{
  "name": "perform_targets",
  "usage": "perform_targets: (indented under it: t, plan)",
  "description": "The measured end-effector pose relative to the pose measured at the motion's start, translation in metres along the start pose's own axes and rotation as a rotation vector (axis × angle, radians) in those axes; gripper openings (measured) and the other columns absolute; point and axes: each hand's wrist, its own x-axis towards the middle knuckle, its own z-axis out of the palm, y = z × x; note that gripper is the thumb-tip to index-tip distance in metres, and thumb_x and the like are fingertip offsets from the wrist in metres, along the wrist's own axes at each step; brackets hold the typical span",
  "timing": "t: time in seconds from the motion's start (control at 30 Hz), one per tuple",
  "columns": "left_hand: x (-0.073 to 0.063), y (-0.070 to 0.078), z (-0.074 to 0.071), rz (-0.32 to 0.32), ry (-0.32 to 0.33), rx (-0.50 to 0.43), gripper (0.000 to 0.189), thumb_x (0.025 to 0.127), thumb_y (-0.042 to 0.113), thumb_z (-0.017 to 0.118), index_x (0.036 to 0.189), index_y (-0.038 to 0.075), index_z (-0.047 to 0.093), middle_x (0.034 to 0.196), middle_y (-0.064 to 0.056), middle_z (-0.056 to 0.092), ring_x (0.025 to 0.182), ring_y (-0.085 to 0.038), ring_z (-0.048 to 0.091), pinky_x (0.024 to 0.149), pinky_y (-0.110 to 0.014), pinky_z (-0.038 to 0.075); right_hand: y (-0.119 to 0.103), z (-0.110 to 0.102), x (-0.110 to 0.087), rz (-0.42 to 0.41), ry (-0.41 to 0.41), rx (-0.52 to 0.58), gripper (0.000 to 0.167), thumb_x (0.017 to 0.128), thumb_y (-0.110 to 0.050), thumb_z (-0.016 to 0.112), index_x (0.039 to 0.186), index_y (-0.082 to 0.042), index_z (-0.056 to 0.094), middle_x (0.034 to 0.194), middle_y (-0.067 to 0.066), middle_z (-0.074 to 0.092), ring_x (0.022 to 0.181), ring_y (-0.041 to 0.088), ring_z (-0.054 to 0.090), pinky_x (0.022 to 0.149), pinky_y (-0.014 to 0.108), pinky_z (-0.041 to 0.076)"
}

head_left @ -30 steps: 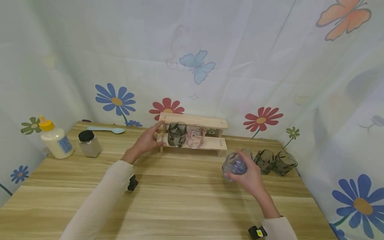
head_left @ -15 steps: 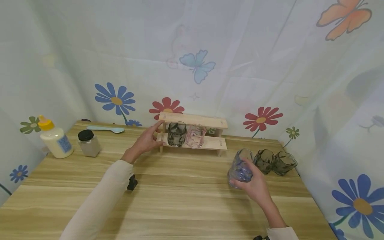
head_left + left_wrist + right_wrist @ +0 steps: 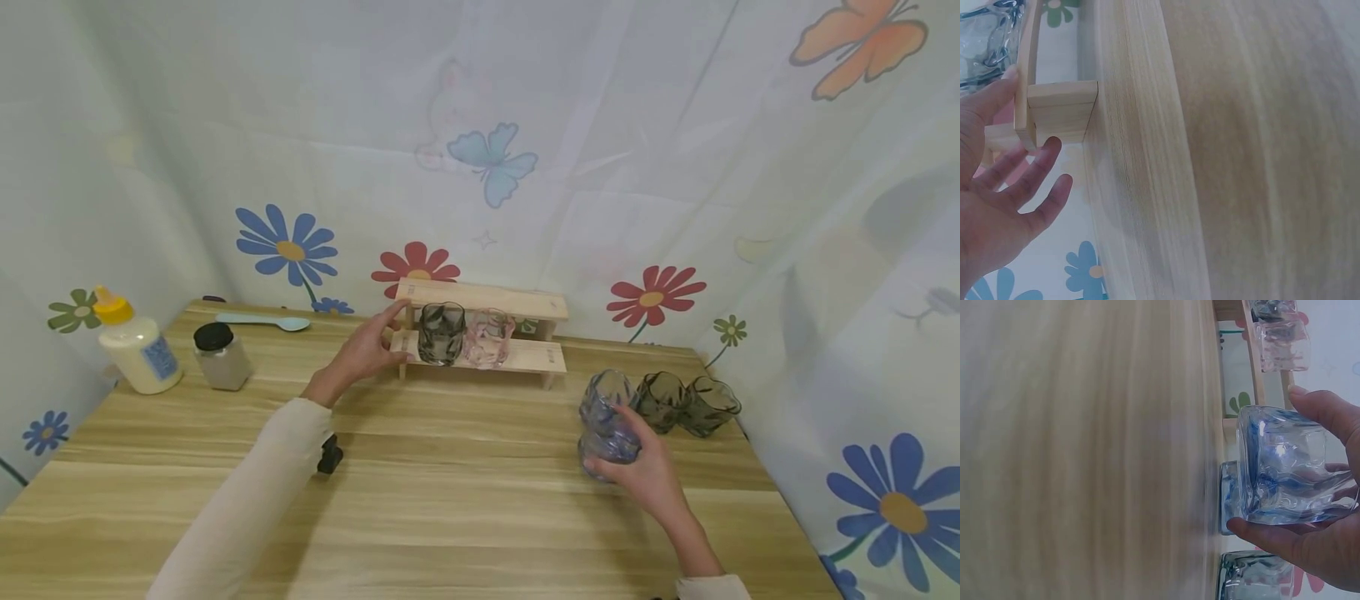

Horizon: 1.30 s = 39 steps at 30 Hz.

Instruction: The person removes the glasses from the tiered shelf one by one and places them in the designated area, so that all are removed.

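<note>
My right hand (image 3: 648, 467) grips a clear bluish glass cup (image 3: 1282, 465), thumb on one side and fingers on the other. Right behind it on the table, a second bluish cup (image 3: 606, 392) is partly covered by it in the head view. My left hand (image 3: 367, 346) holds the left end of a two-step wooden shelf (image 3: 536, 358), with the thumb at the lower step and other fingers (image 3: 1044, 159) spread beyond it. On that lower step stand a smoky grey glass cup (image 3: 441, 333) and a pink glass cup (image 3: 489, 340), side by side.
Two smoky grey cups (image 3: 708, 407) stand at the right, beside the bluish one. At the left are a yellow-capped bottle (image 3: 141, 354), a black-lidded jar (image 3: 221, 358) and a pale blue spoon (image 3: 262, 321). A flowered curtain (image 3: 337, 167) closes off the back.
My right hand has moved the bluish cup right and toward me, so the second bluish cup behind it shows more. The left hand keeps its place at the shelf.
</note>
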Motion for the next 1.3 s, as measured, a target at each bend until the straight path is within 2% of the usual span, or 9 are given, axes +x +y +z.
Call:
perform_targets:
  t: [0.37,0.67,1.03,1.3]
  plan:
    - [0.001,0.0,-0.001,0.002,-0.002,-0.002,0.096,0.085,0.018,0.081,0.16,0.028,0.021,0.135,-0.025,0.053,0.081,-0.027,0.061,0.072,-0.039,0.049,0.006,-0.006,-0.001,0.073,-0.035,-0.017,0.093,0.07,-0.026,0.092,0.147,-0.008,0.044,0.138,0.029,0.056,0.131,0.048,0.05,0.106,0.062,0.038]
    - [0.0,0.0,0.0,-0.014,-0.002,0.005,0.097,0.085,0.017,0.081,0.16,0.028,0.021,0.135,-0.024,0.053,0.085,-0.028,0.063,0.074,-0.04,0.05,0.009,-0.006,-0.001,0.069,-0.053,-0.075,0.095,0.068,-0.03,0.093,0.147,-0.008,0.044,0.135,0.028,0.058,0.127,0.049,0.052,0.103,0.062,0.04]
    - [0.002,-0.001,0.001,-0.02,-0.008,0.003,0.097,0.085,0.022,0.081,0.16,0.031,0.019,0.136,-0.022,0.053,0.084,-0.027,0.061,0.074,-0.039,0.049,0.012,-0.007,-0.001,0.048,-0.062,-0.089,0.096,0.067,-0.03,0.094,0.146,-0.009,0.044,0.133,0.027,0.06,0.126,0.049,0.053,0.102,0.064,0.04]
    - [-0.001,0.001,0.0,-0.007,-0.002,-0.006,0.097,0.085,0.019,0.081,0.16,0.029,0.021,0.137,-0.025,0.052,0.085,-0.028,0.062,0.075,-0.041,0.049,0.011,-0.009,-0.002,0.056,-0.08,-0.095,0.096,0.066,-0.028,0.094,0.145,-0.008,0.043,0.133,0.028,0.058,0.127,0.049,0.052,0.103,0.063,0.04]
